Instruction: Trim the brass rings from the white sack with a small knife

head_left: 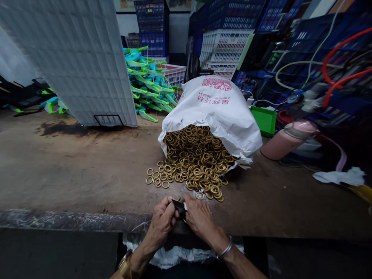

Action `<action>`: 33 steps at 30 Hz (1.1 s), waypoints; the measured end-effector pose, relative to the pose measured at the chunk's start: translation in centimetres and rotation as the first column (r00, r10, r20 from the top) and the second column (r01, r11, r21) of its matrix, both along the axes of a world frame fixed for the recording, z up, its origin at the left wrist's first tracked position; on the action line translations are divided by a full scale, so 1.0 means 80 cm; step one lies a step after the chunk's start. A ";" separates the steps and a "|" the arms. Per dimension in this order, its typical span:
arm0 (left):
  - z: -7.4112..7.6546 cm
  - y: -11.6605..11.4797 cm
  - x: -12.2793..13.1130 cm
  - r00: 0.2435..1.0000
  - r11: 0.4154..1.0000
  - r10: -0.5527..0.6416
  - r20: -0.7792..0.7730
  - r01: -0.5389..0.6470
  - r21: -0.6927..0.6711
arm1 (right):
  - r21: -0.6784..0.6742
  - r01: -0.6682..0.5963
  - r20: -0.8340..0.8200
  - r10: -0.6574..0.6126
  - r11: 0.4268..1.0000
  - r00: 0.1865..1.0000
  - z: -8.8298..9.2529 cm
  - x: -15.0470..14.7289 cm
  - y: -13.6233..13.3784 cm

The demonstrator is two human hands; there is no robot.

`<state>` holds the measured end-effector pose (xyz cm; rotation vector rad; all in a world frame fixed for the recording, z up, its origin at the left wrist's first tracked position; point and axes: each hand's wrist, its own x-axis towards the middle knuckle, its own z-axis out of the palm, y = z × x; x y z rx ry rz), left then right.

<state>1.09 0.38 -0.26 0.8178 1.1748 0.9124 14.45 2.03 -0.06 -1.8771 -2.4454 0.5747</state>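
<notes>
My left hand [163, 217] and my right hand [199, 216] meet over the front edge of the table, fingers closed. Between them is a small flat black piece [179, 209] whose kind I cannot make out; fingers of both hands pinch around it. A bit of gold-coloured ring shows at my left fingertips, mostly hidden. Just beyond the hands, many gold-coloured rings [197, 172] spill from the mouth of a white woven sack [217, 112] lying on its side. Some loose rings [157, 181] lie flat on the tabletop.
The brown worktable [81, 172] carries a tall grey ribbed panel [94, 63] at left. Behind it is a pile of green and turquoise pieces [151, 81]. A pink bottle [288, 139] and green tray [264, 120] stand right of the sack. Crates [226, 45] are stacked behind.
</notes>
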 end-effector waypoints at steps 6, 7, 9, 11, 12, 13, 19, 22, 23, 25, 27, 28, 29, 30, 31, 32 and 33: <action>0.001 -0.005 -0.005 0.999 1.000 0.002 0.049 -0.001 -0.012 | 0.040 0.048 0.054 -0.050 0.998 0.997 0.002 -0.009 0.003; 0.004 -0.007 -0.007 0.998 0.999 0.001 0.065 0.001 -0.032 | 0.047 0.061 0.060 -0.064 0.997 0.996 0.002 -0.008 0.005; 0.014 -0.014 -0.011 0.992 0.998 -0.001 0.123 0.009 -0.063 | 0.053 0.098 0.067 -0.102 0.994 0.993 0.003 -0.004 0.012; 0.022 -0.018 -0.017 0.977 0.995 0.013 0.212 0.008 -0.099 | 0.052 0.111 0.044 -0.114 0.992 0.993 0.004 0.004 0.018; 0.025 -0.019 -0.020 0.965 0.993 0.034 0.261 -0.002 -0.120 | 0.051 0.103 0.011 -0.103 0.993 0.995 0.005 0.007 0.019; 0.027 -0.019 -0.024 0.949 0.989 0.064 0.309 -0.021 -0.143 | 0.047 0.097 -0.035 -0.095 0.994 0.995 0.005 0.011 0.019; 0.019 -0.013 -0.040 0.857 0.965 0.204 0.473 -0.095 -0.242 | 0.000 0.075 -0.270 -0.072 0.997 0.960 0.010 0.018 -0.011; 0.017 -0.012 -0.045 0.828 0.958 0.241 0.507 -0.120 -0.259 | 0.023 0.030 -0.204 -0.025 0.999 0.979 0.007 0.018 -0.030; 0.017 -0.011 -0.046 0.814 0.960 0.239 0.529 -0.115 -0.257 | 0.032 0.023 -0.184 -0.017 0.999 0.983 0.005 0.017 -0.034; 0.017 -0.010 -0.050 0.783 0.963 0.226 0.580 -0.090 -0.253 | 0.047 0.023 -0.174 -0.015 0.999 0.985 -0.001 0.017 -0.038; 0.017 -0.010 -0.053 0.754 0.962 0.220 0.619 -0.064 -0.264 | 0.059 0.025 -0.203 -0.013 0.998 0.979 -0.006 0.017 -0.037; 0.017 -0.010 -0.053 0.743 0.960 0.224 0.631 -0.054 -0.277 | 0.062 0.033 -0.226 -0.019 0.998 0.974 -0.008 0.017 -0.035; 0.016 -0.010 -0.054 0.734 0.956 0.228 0.639 -0.045 -0.289 | 0.057 0.050 -0.251 -0.034 0.997 0.967 -0.009 0.017 -0.031; 0.016 -0.011 -0.053 0.731 0.953 0.230 0.642 -0.036 -0.300 | 0.043 0.072 -0.282 -0.057 0.996 0.958 -0.010 0.016 -0.027; 0.016 -0.012 -0.051 0.735 0.951 0.229 0.639 -0.029 -0.307 | 0.023 0.103 -0.322 -0.090 0.994 0.942 -0.010 0.016 -0.022; 0.016 -0.013 -0.049 0.747 0.952 0.221 0.627 -0.025 -0.306 | -0.006 0.142 -0.372 -0.134 0.990 0.919 -0.010 0.015 -0.017; 0.016 -0.014 -0.045 0.769 0.955 0.208 0.604 -0.025 -0.297 | -0.046 0.186 -0.430 -0.187 0.982 0.883 -0.009 0.013 -0.012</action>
